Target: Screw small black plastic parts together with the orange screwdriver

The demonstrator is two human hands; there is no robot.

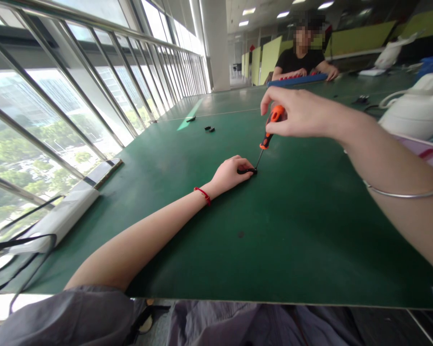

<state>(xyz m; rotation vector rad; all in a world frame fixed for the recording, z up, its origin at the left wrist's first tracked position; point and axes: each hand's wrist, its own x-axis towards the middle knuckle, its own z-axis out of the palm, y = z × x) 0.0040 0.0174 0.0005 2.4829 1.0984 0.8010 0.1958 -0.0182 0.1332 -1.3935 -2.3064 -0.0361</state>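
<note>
The right hand [303,115] has its grip clamped on the orange handle of a screwdriver [269,137], which tilts down to a small black part [247,170] on the green worktop [292,230]. The left hand [231,174] lies flat beside that part, its fingers closed on it, pinning it down. Beyond the part lie a few black bits [209,129], and farther still a person [303,60] sits behind a blue tray [298,79].

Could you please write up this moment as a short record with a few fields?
Left hand: left hand rests on the green table, pinning a small black part.
Right hand: right hand grips an orange-handled screwdriver, tip on the part.
Nearby: small black pieces farther along the table.
Others: a person in black seated at the far end.
</note>
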